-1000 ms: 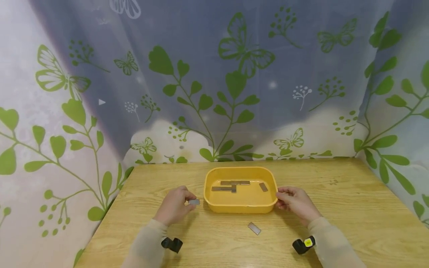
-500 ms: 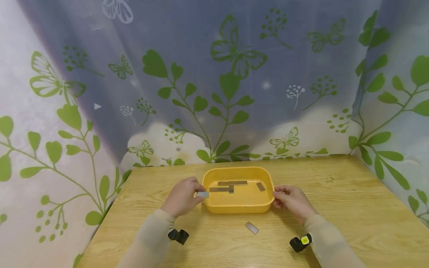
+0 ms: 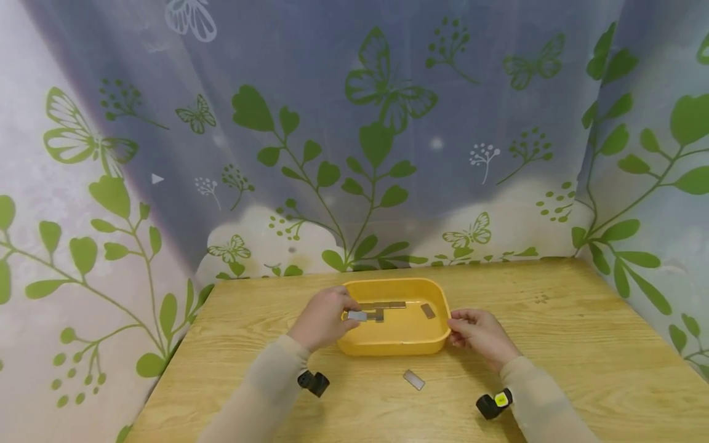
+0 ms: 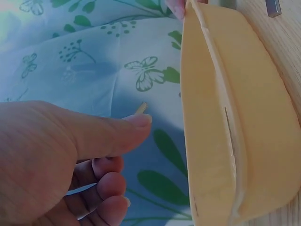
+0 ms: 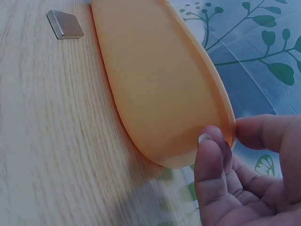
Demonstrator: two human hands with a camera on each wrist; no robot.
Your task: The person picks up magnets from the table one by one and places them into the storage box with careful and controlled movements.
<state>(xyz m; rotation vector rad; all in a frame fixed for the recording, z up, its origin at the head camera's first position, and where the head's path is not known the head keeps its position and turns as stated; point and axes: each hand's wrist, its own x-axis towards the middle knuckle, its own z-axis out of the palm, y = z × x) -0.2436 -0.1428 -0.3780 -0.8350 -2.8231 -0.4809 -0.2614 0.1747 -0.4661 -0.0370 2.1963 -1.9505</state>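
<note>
My left hand (image 3: 325, 319) pinches a flat silver metal block (image 3: 357, 315) over the left end of a yellow plastic tub (image 3: 396, 349). In the left wrist view only a narrow end of this block (image 4: 142, 107) shows past the thumb. The right hand (image 3: 480, 335) grips the tub's right end at the rim, thumb and fingers on either side of it in the right wrist view. Inside the tub lie several similar blocks: a row (image 3: 394, 305) at the back, others partly behind my left fingers, and a single block (image 3: 428, 311) at the right.
Another metal block (image 3: 413, 379) lies on the wooden table (image 3: 554, 344) in front of the tub. A curtain (image 3: 310, 141) with butterflies and leaves hangs behind the table and along both sides. Each wrist wears a small black camera (image 3: 314, 383).
My left hand has carried its block rightward from beside the tub to over its left end. The right hand keeps its grip on the rim. The view has shifted slightly.
</note>
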